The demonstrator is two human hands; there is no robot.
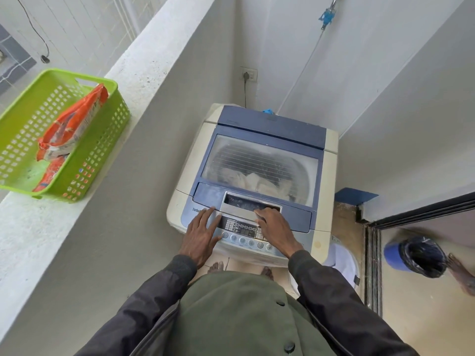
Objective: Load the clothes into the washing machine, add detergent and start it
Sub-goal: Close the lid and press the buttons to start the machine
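Note:
A white and blue top-loading washing machine [331,160] stands in the corner with its lid [262,160] down. Pale clothes [254,182] show through the lid's clear window. My left hand [201,233] lies flat with fingers spread on the left of the control panel [244,229]. My right hand [276,226] rests on the panel's right side, fingertips at the lid's silver handle [246,205]. Neither hand holds anything. An orange detergent bag [69,129] lies in a green basket [23,119] on the ledge to the left.
A wide concrete ledge [144,73] runs along the left. A wall socket [248,74] with the machine's plug sits behind. A blue bin with a black liner [417,255] stands past the sliding-door track at right, with another person's foot [462,273] beside it.

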